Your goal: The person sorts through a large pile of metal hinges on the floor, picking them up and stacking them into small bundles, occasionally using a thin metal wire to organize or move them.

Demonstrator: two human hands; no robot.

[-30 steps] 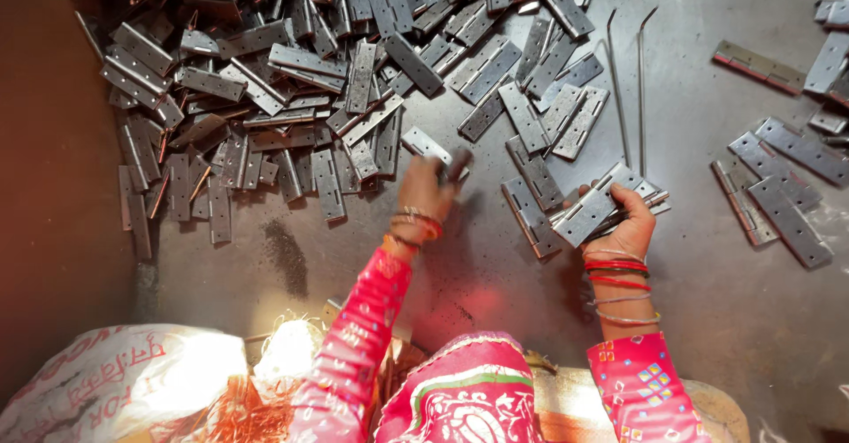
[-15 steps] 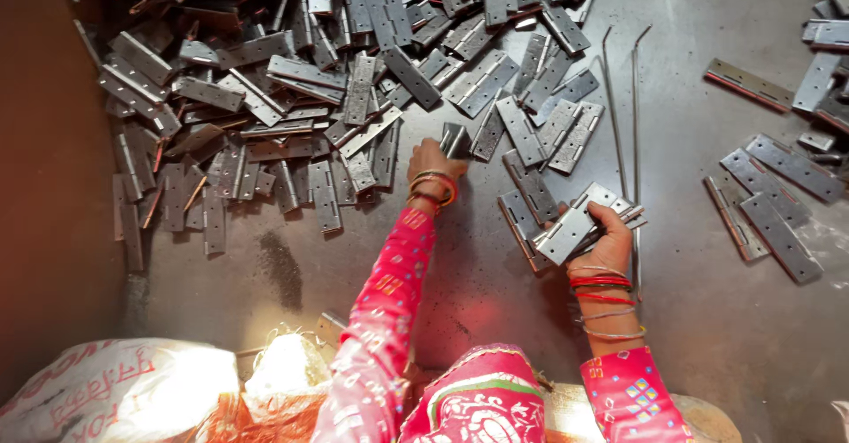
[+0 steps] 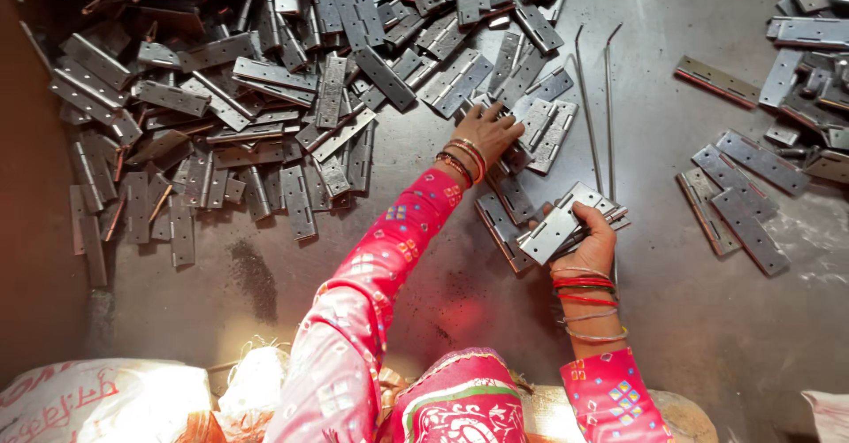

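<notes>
My left hand (image 3: pixel 485 133) reaches forward and rests palm down on grey metal hinges at the near edge of a big heap of hinges (image 3: pixel 292 89) on the grey floor. Its fingers press on one hinge (image 3: pixel 528 125); I cannot tell whether they grip it. My right hand (image 3: pixel 591 244) holds a stack of hinges (image 3: pixel 566 222) just above the floor, close to my body. Red and gold bangles sit on both wrists. Pink patterned sleeves cover my arms.
Two thin metal rods (image 3: pixel 594 107) lie on the floor beyond my right hand. A smaller group of hinges (image 3: pixel 752 187) lies at the right. A white printed sack (image 3: pixel 88 403) sits at the bottom left, a brown wall at the left.
My left hand, which held one hinge near the heap a second ago, has moved right and forward onto the hinges. My right hand with its stack has stayed roughly in place.
</notes>
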